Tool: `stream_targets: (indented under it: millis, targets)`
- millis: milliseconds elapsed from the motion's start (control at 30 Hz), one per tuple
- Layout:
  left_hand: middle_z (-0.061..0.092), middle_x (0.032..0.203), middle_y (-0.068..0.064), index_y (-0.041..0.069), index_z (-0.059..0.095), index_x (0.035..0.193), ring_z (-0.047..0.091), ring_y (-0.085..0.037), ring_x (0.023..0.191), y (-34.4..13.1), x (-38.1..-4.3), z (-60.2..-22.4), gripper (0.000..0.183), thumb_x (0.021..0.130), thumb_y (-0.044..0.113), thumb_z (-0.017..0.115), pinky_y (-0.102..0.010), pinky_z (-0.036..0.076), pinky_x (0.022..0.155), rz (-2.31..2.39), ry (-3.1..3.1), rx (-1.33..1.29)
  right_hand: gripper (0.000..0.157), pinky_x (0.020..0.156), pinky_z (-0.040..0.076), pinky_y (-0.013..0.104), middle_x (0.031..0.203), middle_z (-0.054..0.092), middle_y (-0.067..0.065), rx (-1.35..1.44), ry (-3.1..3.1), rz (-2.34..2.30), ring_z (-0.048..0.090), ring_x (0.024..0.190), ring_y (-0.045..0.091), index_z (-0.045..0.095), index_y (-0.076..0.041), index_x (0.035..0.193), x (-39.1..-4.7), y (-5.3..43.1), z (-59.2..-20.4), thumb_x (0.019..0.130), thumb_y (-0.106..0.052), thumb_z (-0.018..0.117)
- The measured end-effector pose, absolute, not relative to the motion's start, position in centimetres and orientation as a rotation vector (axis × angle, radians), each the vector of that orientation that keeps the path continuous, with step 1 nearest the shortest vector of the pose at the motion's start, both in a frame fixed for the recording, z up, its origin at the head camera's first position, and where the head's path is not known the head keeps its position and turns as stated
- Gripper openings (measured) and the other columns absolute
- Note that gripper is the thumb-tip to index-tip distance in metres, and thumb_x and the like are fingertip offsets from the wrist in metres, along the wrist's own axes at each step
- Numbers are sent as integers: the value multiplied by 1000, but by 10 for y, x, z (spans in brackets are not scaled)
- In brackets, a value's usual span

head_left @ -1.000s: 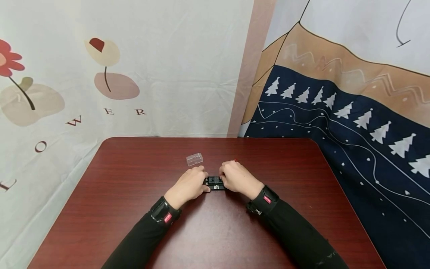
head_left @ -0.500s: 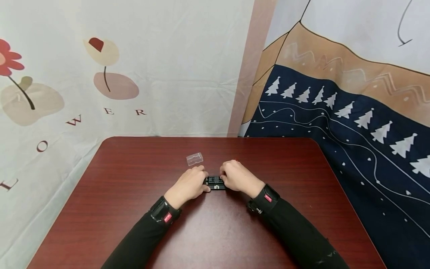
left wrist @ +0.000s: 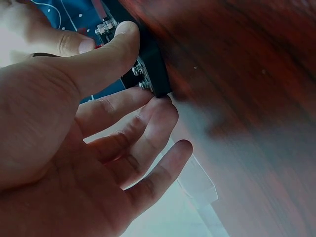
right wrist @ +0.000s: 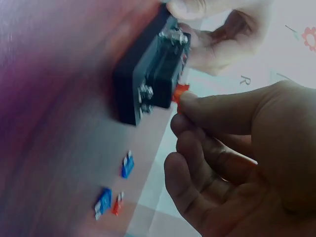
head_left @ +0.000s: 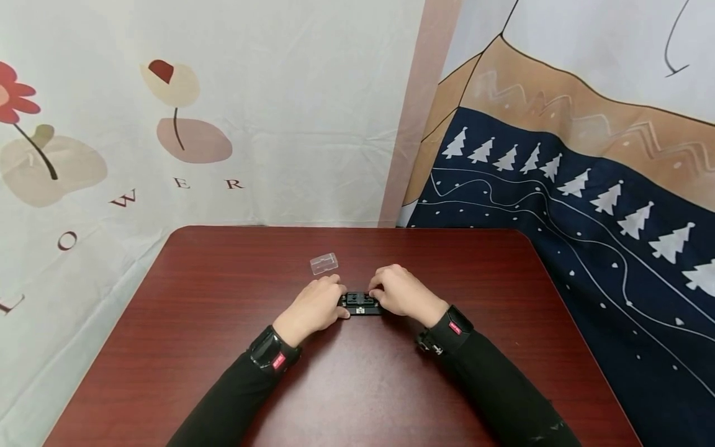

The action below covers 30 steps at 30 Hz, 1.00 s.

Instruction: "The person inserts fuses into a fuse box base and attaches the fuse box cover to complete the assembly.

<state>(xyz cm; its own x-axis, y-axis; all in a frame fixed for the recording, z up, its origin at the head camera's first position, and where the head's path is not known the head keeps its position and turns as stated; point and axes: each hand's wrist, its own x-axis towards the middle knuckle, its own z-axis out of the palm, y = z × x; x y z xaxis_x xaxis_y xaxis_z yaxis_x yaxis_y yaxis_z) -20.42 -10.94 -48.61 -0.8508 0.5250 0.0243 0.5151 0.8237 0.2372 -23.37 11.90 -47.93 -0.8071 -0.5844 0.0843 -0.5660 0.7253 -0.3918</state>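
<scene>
The person leans in over the reddish-brown table, both hands at a small black fuse block that lies near its middle. Seen from the head, it's a dark strip between two sets of fingers, and I couldn't tell you what the right hand has in it. The right-wrist view shows it: thumb and fingertip pinch an orange blade fuse against the block's raised part; whether it's seated, I can't tell. That same view has three loose pieces on the tabletop just beyond the block's near end: two blue blade fuses and a smaller red fuse, their metal prongs showing.

The left hand grips the block's other end. From its own wrist you can see how: thumb along one side, fingertips against the other, shiny screw terminals between, the little finger standing free. The head view alone gives the whole clear plastic cover, lying behind the left hand, apart from the block.
</scene>
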Motion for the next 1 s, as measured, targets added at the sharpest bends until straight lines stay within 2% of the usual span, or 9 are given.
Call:
stream_targets:
  millis: [267,367,667,833,1000]
  targets:
    - [62,98,-6,6,79,107,64,-30,91,-110,-204,-486,40,83,37,88,-48,57,84,356,2951,840,15,81,59,42,101,76,4,-782,2994,-655,70,92,22,84,-8,105,-242,141,-459,96,-12,72]
    - [63,101,-6,6,78,111,64,-30,94,-109,-204,-485,43,84,38,87,-48,57,87,343,2938,831,15,78,60,42,102,77,6,-737,3037,-680,70,91,23,83,-7,104,-246,149,-453,96,-12,72]
    - [63,101,-8,4,78,113,65,-32,95,-109,-202,-485,43,85,35,87,-50,57,87,367,2932,818,15,67,56,39,100,77,7,-637,3081,-670,64,81,22,84,-8,100,-258,162,-453,97,-16,71]
    - [63,99,-8,3,78,112,66,-33,93,-109,-201,-486,42,85,35,87,-50,58,86,380,2929,827,18,73,58,41,105,78,9,-571,3001,-641,64,85,23,84,-7,106,-261,164,-459,98,-17,72]
    - [63,98,-8,3,78,113,65,-33,93,-109,-202,-486,42,85,34,87,-51,57,87,387,2930,830,19,82,59,45,111,78,10,-648,2939,-542,67,94,24,84,-7,109,-265,169,-467,97,-14,71]
